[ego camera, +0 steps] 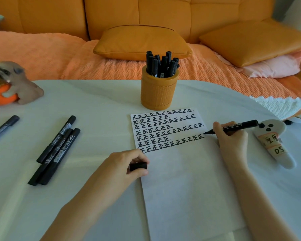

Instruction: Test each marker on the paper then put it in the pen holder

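**Rows of 正, "700" on the markers**

The paper (181, 180) carries seven rows of the inked character 正, from just beyond the left hand (127, 164) across to the right hand (231, 138). The marker (236, 126) held in the right hand reads "700" after Chinese characters too small to read. The markers (59, 156) left of the left hand also show "700". Right of the right hand, a controller (279, 126) bears a label (279, 150) reading "D5".

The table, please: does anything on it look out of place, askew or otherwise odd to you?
Nothing is spilled or damaged. Two things are foreign to the marker job: a white controller with handwritten labels right of the paper, and an animal figurine at the left edge.
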{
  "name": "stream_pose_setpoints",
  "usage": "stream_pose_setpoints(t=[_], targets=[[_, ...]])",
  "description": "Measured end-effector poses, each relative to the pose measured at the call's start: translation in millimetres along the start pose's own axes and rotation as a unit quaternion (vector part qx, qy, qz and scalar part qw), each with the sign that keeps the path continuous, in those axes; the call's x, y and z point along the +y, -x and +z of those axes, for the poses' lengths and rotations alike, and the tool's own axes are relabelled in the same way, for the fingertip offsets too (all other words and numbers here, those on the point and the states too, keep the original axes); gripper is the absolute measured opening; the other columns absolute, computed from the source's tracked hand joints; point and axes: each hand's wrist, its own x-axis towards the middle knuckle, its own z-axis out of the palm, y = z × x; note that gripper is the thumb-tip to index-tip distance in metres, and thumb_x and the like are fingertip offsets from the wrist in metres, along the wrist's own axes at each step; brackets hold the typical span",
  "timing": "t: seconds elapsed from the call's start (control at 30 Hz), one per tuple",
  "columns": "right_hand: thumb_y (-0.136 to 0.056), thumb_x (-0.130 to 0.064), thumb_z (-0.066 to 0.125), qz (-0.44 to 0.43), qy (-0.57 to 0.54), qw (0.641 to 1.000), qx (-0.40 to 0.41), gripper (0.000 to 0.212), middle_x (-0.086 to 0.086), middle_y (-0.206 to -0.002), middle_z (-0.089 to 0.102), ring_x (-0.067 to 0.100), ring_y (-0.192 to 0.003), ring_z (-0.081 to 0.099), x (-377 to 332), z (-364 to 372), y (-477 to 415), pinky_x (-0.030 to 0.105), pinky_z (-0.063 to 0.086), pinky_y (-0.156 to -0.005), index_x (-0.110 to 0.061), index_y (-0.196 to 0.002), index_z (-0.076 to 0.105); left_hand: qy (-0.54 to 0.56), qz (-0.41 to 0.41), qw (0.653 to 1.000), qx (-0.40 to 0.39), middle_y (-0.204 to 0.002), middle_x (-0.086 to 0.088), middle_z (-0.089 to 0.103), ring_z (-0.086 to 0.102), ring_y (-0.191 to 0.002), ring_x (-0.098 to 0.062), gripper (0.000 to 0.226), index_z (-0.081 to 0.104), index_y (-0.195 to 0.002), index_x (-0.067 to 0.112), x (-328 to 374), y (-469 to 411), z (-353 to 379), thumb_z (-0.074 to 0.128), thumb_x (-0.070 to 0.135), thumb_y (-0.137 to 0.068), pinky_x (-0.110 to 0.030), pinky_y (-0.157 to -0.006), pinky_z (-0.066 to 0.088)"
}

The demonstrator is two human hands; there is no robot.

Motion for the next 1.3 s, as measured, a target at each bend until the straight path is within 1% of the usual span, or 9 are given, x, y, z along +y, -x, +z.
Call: stream_pose_setpoints(t=[0.1,0.27,0.47,0.63,0.77,0.9,1.1,1.2,1.3], targets=[[-0.089,-0.021,0.06,-0.004,0.002,1.0,0.015,0.03,0.004,-0.054,0.045,0.016,-0.051,0.039,-0.7,-0.1,-0.5,0.029,0.033,-0.054,-0.012,-0.062,0.051,-0.001,0.001,1.0,0.0,-0.08,0.026,0.065,0.062,-0.079,0.004,0.017,0.061,-0.08,0.04,-0.5,-0.1,-0.1,0.072,0.026,-0.079,-0.016,-0.072,0.046],[-0.089,-0.02,0.059,-0.005,0.007,1.0,0.03,0.032,0.005,-0.053,0.045,0.02,-0.052,0.039,-0.5,-0.5,-0.9,0.03,0.033,-0.057,-0.016,-0.058,0.05,0.003,-0.001,1.0,-0.001,-0.081,0.024,0.066,0.063,-0.08,0.003,0.016,0.062,-0.081,0.039,-0.2,-0.1,-0.5,0.072,0.026,-0.079,-0.021,-0.076,0.049],[-0.086,-0.018,0.058,0.006,-0.017,0.999,0.027,0.029,0.01,-0.057,0.039,0.019,-0.053,0.034,0.5,-1.7,-0.8,0.028,0.029,-0.055,-0.012,-0.061,0.047,0.004,-0.004,1.0,0.0,-0.082,0.021,0.068,0.063,-0.081,0.002,0.015,0.063,-0.082,0.037,2.0,0.4,-1.1,0.072,0.026,-0.079,-0.022,-0.078,0.05],[-0.087,-0.018,0.058,0.007,-0.001,1.0,0.017,0.031,0.005,-0.053,0.037,0.009,-0.043,0.029,0.8,-0.6,-1.0,0.022,0.026,-0.044,-0.014,-0.058,0.046,0.0,-0.005,1.0,0.001,-0.082,0.021,0.068,0.063,-0.08,0.002,0.014,0.063,-0.082,0.037,3.1,0.5,-1.2,0.072,0.026,-0.079,-0.021,-0.078,0.05],[-0.087,-0.016,0.057,0.007,0.009,1.0,0.022,0.023,0.001,-0.053,0.041,0.007,-0.041,0.031,1.1,-0.3,-2.3,0.023,0.028,-0.045,-0.011,-0.065,0.049,-0.001,-0.008,1.0,0.0,-0.083,0.018,0.068,0.062,-0.08,0.002,0.013,0.064,-0.083,0.036,4.2,1.0,-1.1,0.071,0.026,-0.08,-0.019,-0.076,0.048],[-0.084,-0.011,0.056,0.009,0.009,1.0,0.028,0.024,0.002,-0.053,0.041,0.005,-0.039,0.033,1.5,-1.3,-2.8,0.018,0.027,-0.04,-0.014,-0.063,0.046,-0.003,-0.01,1.0,-0.001,-0.083,0.019,0.068,0.061,-0.081,0.003,0.012,0.063,-0.083,0.037,4.9,1.9,-1.7,0.071,0.027,-0.08,-0.015,-0.074,0.046],[-0.084,-0.011,0.055,0.007,0.009,0.999,0.032,0.025,0.002,-0.055,0.041,0.005,-0.04,0.035,1.7,-1.3,-2.4,0.021,0.031,-0.045,-0.014,-0.062,0.043,-0.003,-0.008,1.0,-0.004,-0.082,0.021,0.067,0.062,-0.082,0.004,0.012,0.063,-0.083,0.036,3.2,1.8,-1.6,0.071,0.027,-0.08,-0.016,-0.075,0.047],[-0.084,-0.012,0.056,0.008,-0.007,0.999,0.033,0.024,0.004,-0.055,0.04,0.009,-0.044,0.034,2.2,-2.1,-2.4,0.025,0.03,-0.048,-0.014,-0.063,0.044,-0.006,-0.007,1.0,-0.003,-0.082,0.02,0.067,0.062,-0.082,0.003,0.012,0.063,-0.083,0.036,3.4,1.5,-1.6,0.071,0.027,-0.08,-0.017,-0.076,0.048],[-0.085,-0.013,0.056,0.007,-0.019,0.999,0.034,0.025,0.004,-0.054,0.039,0.008,-0.043,0.031,2.5,-2.8,-2.2,0.021,0.028,-0.044,-0.014,-0.063,0.044,-0.007,-0.007,1.0,-0.002,-0.082,0.019,0.067,0.062,-0.081,0.003,0.013,0.062,-0.082,0.037,3.6,1.1,-1.4,0.071,0.027,-0.08,-0.017,-0.075,0.047]])
